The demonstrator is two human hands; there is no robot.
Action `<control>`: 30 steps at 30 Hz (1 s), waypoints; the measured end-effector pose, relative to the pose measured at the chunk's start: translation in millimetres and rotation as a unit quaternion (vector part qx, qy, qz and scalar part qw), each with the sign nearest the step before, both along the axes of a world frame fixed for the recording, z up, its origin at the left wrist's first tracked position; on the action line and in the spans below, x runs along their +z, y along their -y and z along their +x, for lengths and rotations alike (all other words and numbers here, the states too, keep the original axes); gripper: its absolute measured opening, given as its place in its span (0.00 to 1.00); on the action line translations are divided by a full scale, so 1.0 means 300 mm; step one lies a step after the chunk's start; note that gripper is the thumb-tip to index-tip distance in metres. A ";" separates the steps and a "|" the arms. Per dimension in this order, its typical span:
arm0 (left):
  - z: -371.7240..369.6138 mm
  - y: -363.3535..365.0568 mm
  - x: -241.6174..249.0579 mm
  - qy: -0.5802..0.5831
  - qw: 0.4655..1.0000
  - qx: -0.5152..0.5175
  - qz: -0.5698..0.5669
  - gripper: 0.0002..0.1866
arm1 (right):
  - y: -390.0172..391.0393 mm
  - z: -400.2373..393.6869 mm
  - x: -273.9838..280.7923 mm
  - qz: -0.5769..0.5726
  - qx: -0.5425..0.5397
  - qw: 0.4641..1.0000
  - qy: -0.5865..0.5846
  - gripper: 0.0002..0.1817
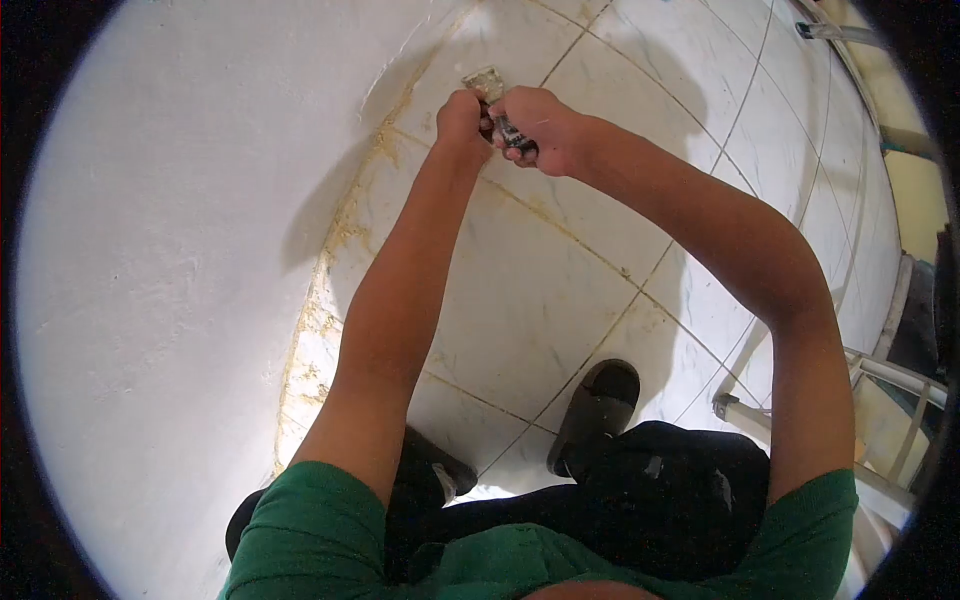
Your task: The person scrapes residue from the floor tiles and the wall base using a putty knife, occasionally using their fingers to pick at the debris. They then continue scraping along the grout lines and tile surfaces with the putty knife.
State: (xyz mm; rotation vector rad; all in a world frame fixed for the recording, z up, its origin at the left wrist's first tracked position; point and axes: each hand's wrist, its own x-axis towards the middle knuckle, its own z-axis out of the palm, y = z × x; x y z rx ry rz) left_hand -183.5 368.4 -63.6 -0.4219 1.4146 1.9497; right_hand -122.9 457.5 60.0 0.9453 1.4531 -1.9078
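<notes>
Both my hands meet at the upper middle of the head view, close above the tiled floor. My right hand (pixel 540 122) is closed around a dark handle with pale markings. Beyond the knuckles a short, flat blade smeared with beige residue sticks out, like that of a putty knife (pixel 485 82). My left hand (pixel 462 118) is also closed, right beside the right one, with something dark between its fingers. Whether both hands grip one tool or two separate ones is hard to tell, as the fingers cover the middle.
A white wall (pixel 150 300) rises on the left; beige crumbs and residue line its base. Marble-patterned tiles (pixel 540 300) with dirty joints cover the floor. My sandalled foot (pixel 597 410) stands below. Metal ladder-like legs (pixel 745 412) are on the right, another metal leg (pixel 840 35) at top right.
</notes>
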 end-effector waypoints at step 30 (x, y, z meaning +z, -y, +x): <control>-0.014 -0.059 0.089 0.063 0.983 0.123 -0.118 0.11 | 0.024 0.020 -0.028 0.075 -0.016 0.995 -0.061 0.19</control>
